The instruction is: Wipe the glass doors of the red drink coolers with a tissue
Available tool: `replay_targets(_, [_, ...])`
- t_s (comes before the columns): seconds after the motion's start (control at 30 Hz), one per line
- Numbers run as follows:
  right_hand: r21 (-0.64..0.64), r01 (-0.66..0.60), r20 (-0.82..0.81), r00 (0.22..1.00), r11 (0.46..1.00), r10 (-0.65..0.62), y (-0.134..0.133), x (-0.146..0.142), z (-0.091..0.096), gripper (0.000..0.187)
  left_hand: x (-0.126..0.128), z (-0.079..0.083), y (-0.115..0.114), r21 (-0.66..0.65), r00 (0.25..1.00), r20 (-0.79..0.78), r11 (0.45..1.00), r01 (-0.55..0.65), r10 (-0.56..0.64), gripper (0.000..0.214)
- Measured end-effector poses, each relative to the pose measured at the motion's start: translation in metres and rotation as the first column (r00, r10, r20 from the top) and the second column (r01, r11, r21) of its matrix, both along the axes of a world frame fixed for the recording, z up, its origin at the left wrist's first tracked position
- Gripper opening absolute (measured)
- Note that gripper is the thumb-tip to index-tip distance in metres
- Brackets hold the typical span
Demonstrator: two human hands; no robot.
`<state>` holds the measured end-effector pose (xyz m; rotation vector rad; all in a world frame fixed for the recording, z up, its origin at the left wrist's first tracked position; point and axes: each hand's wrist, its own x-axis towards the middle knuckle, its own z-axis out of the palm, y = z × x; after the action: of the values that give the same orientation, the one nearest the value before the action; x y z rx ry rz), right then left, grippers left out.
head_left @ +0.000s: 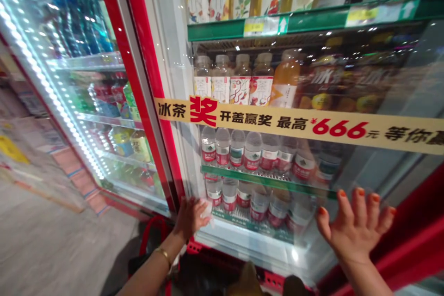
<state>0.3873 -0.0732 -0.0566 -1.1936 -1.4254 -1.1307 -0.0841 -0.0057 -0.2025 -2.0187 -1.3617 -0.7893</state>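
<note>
Nearest, low in view, my bare forearms reach forward, a gold bracelet on the left wrist. A small white wad, cloth or paper, lies right at the fingertips of my left hand, on the side toward my right; it is crumpled, so I cannot tell a long axis. My left fingers are partly bent and close over it. My right hand is well apart from the wad, palm toward the glass door, orange-nailed fingers fanned wide and pointing up, holding nothing. I cannot tell whether its palm touches the pane. The door stands tall before both hands, its red frame beside my right. Above them, a yellow strip runs across the glass. Beyond it, red-labelled water bottles stand upright on shelves.
</note>
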Motion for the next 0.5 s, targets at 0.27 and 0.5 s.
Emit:
replay_targets(0.27, [-0.016, -0.024, -0.003, 1.000, 1.000, 0.024, -0.003, 0.003, 0.002, 0.079, 0.067, -0.073, -0.014, 0.115, 0.946, -0.227, 0.958, 0.263, -0.232, 0.060])
replay_targets(0.5, [0.004, -0.037, 0.001, 0.999, 0.999, 0.037, -0.002, 0.011, -0.001, 0.085, -0.021, -0.071, -0.004, 0.106, 0.989, -0.138, 0.992, 0.073, -0.058, 0.051])
